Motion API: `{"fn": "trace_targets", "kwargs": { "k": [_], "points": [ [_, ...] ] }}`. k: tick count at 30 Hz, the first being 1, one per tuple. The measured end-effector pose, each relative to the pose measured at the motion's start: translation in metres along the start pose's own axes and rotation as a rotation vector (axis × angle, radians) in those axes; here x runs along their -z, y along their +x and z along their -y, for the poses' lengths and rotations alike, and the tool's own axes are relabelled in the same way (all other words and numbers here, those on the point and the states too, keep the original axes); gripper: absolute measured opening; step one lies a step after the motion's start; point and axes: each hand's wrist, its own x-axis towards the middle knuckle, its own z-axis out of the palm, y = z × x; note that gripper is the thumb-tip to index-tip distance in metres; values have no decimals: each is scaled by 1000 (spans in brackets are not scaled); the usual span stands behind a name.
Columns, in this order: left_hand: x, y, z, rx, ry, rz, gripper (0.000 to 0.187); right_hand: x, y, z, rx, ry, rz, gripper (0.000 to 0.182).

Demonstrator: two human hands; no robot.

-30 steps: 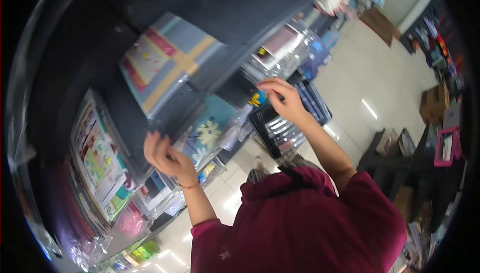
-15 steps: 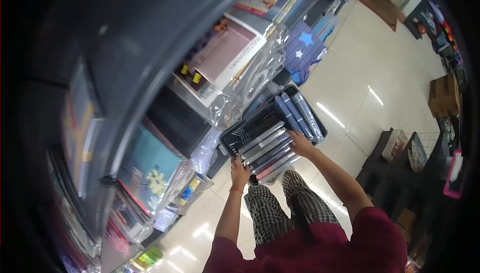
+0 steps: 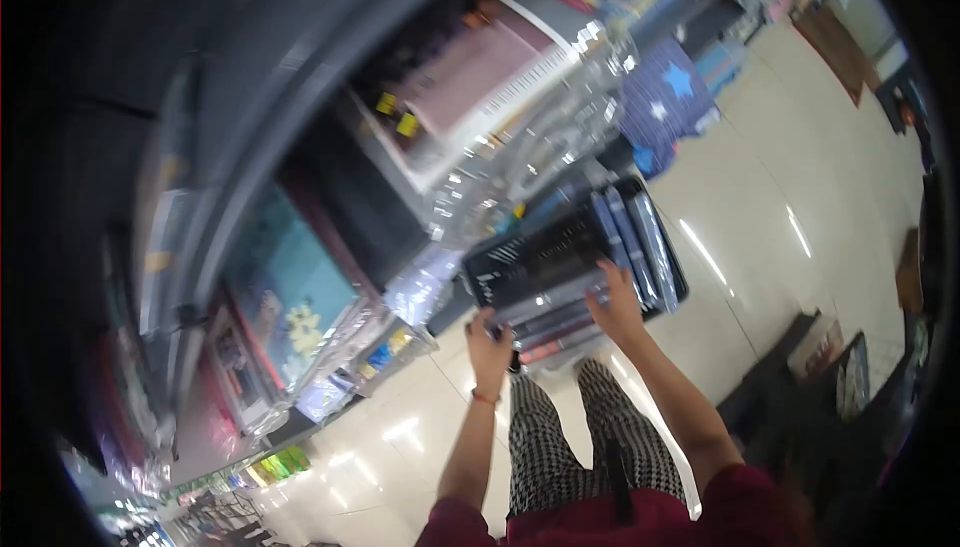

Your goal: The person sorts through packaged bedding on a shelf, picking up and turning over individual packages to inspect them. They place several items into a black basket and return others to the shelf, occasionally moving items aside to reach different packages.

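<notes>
A black slotted plastic basket (image 3: 500,255) is in front of my body. Several flat plastic-wrapped packs (image 3: 548,327) form a row on its near side, some silvery and one reddish. My left hand (image 3: 490,352) is closed on the left end of these packs, by the basket's corner. At their right end, my right hand (image 3: 618,309) grips with bent fingers over the top edges. Dark blue wrapped packs (image 3: 625,232) stand along the basket's right side. Motion blur hides what exactly the packs contain.
To the left, a dark shelf (image 3: 330,197) carries clear-wrapped flat goods, including a pink picture pack (image 3: 480,77) and a teal one with a flower (image 3: 285,277). Blue star-patterned cloth (image 3: 665,97) hangs beyond the basket. Dark racks (image 3: 800,387) stand right of the tiled floor (image 3: 790,157).
The view has turned and shifted, so shelf and basket sit differently in frame. The near packs look pressed closer to the basket's near side, with more dark interior showing behind. Both hands stay on them.
</notes>
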Motion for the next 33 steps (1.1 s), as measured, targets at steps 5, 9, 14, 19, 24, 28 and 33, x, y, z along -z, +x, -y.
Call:
{"fn": "trace_targets", "kwargs": {
  "k": [5,9,14,19,24,28,33],
  "points": [
    [72,-50,-134,-2,-242,-141,37,86,-32,103,-25,217,-140,42],
    [136,-94,-222,-102,-318,-60,41,182,-73,172,-34,176,-399,22],
    [192,-122,-294,-355,-747,-89,45,257,-125,262,196,153,-781,17],
    [267,-119,-308,-698,-721,-386,37,253,-127,330,549,304,-963,21],
    [345,-89,-264,-714,-417,-670,35,187,-59,383,674,416,-792,22],
    [396,-40,-206,-457,-290,-717,33,100,2,442,722,499,-404,25],
    [429,32,-139,-388,2,-807,24,12,50,466,741,284,-259,30]
  ]
}}
